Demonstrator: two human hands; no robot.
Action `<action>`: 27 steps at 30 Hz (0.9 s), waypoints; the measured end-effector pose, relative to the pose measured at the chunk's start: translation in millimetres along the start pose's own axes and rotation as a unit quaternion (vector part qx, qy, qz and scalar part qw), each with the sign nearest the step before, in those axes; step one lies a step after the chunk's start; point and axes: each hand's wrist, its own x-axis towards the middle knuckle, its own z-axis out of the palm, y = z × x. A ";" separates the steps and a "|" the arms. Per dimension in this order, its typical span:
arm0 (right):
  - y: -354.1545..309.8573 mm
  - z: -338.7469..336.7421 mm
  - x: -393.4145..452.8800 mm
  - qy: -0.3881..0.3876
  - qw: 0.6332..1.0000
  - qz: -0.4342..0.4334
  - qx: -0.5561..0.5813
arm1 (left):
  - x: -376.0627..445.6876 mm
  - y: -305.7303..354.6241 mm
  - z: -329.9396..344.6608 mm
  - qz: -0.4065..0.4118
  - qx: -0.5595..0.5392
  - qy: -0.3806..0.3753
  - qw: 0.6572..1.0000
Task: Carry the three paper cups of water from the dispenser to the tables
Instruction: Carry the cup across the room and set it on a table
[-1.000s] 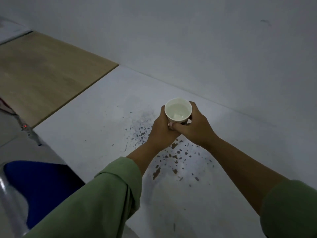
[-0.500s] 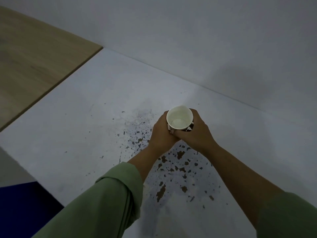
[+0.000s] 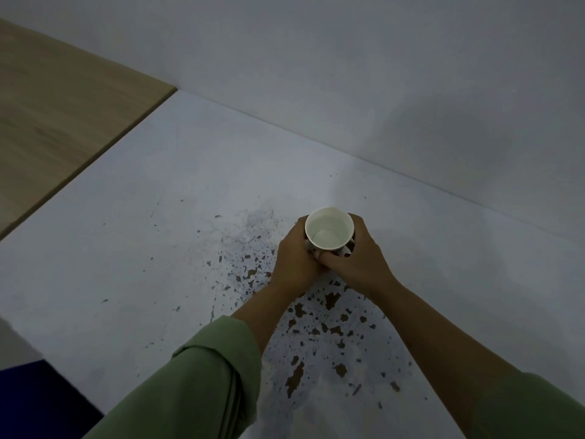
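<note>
Both hands, left [image 3: 296,259] and right [image 3: 357,259], wrap around the upright cup [image 3: 329,229] of water from opposite sides, holding it over the white surface [image 3: 133,248] with chipped paint, near the wall [image 3: 380,74].

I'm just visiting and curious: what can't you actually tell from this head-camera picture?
- Cup bottom and whether it touches the white table: hidden by the left hand and right hand.
- Print on the cup's side: mostly covered by fingers.
- Water level: dim light, hard to judge.
- Wooden table: cut off by the left edge.
- Blue object: cut off at the corner, unidentifiable.
- Dispenser, other cups: outside the view.
</note>
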 end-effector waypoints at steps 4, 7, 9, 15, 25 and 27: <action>4.0 2.0 0.2 -0.005 1.000 0.026 0.001 | -1.5 0.0 1.3 -0.007 -0.004 -0.015 1.000; 1.7 1.3 -0.7 -0.009 1.000 0.029 -0.005 | -3.7 0.7 0.0 -0.020 -0.002 -0.026 0.999; -2.4 -2.1 -3.5 -0.007 1.000 0.027 -0.011 | -4.4 5.6 -2.2 -0.034 -0.001 -0.023 0.999; -21.1 -21.3 -18.4 0.007 0.998 0.031 -0.060 | -11.7 31.5 -20.2 -0.060 -0.010 -0.020 0.998; -73.9 -58.7 -43.9 0.055 0.995 0.021 -0.083 | -13.0 106.2 -31.4 -0.017 0.077 0.042 0.996; -82.3 -70.4 -50.8 0.070 0.994 0.013 -0.088 | -11.0 124.5 -26.7 0.002 0.066 0.019 0.998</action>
